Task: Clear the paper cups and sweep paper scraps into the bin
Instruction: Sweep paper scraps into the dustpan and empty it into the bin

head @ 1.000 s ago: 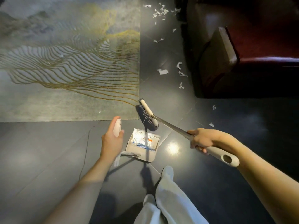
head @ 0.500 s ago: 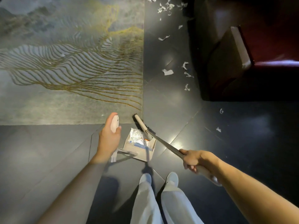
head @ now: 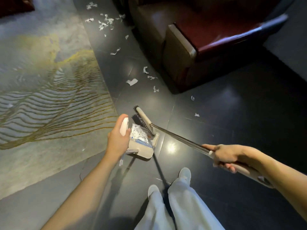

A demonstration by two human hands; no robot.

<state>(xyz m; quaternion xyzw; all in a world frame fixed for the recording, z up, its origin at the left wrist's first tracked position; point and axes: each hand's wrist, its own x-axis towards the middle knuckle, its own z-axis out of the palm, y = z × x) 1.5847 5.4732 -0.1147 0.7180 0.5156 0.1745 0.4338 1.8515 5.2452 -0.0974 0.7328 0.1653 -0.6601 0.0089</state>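
My left hand grips the white top of the dustpan handle. The beige dustpan stands on the dark floor below it, holding white paper scraps and a blue-striped piece. My right hand grips the broom handle where the metal shaft meets its beige grip. The broom head rests at the dustpan's far edge, bristles down. White paper scraps lie on the tiles beyond: a larger scrap, small ones beside the armchair, and a cluster farther back.
A dark red armchair with a tan side stands at the upper right. A grey rug with gold wavy lines covers the floor at left, with small scraps on it. My legs and white shoes are below the dustpan.
The view has swung and turned, so rug and armchair look rotated. The broom head has dropped from above the floor to the dustpan's far edge. Both hands keep their grips.
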